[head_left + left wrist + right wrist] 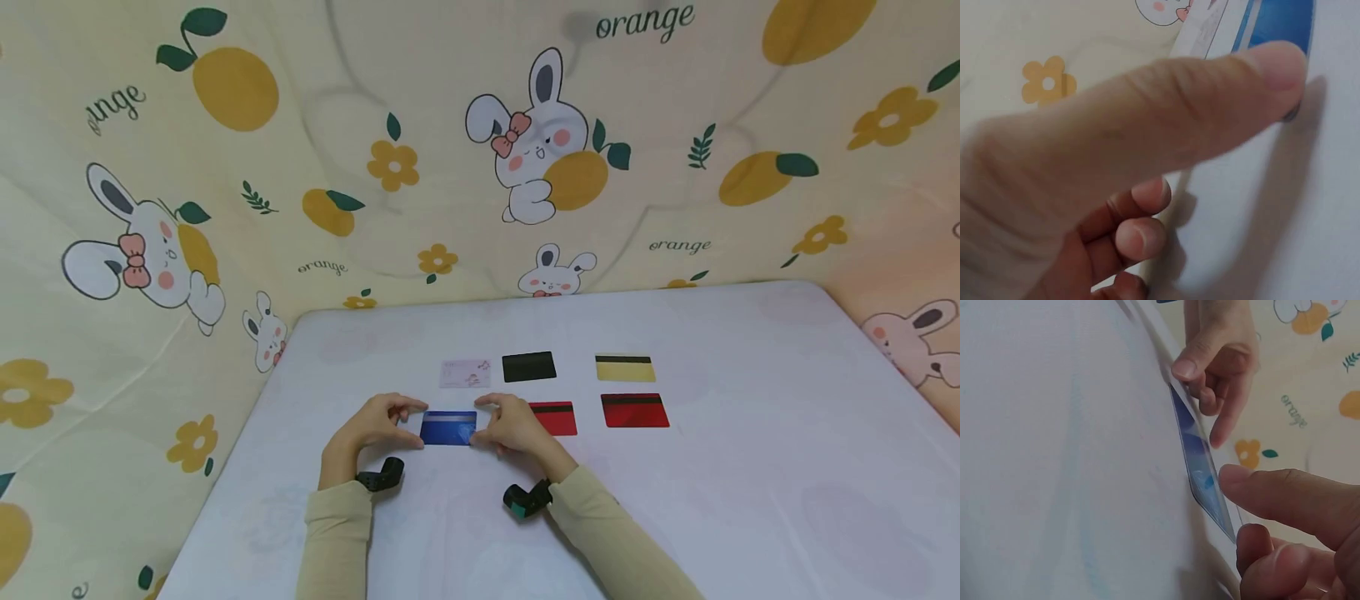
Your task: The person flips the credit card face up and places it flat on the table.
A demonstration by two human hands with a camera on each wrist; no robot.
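A blue card (448, 428) with a silver stripe lies on the white-covered table between the two hands. My left hand (381, 421) is at its left side, thumb by the near corner and index finger by the far one. In the left wrist view the left thumb (1210, 94) overlaps part of the card. My right hand (513, 423) frames the right side the same way, and its fingertip (1235, 478) is close against the card in the right wrist view. Neither hand visibly pinches the card; light contact is hard to judge.
Behind the blue card lie a pale pink card (465, 373) and a black card (529, 367). One red card (558, 418) is partly hidden by my right hand. Farther right are a gold card (626, 368) and another red card (635, 410). Patterned cloth (450, 192) hangs behind the table.
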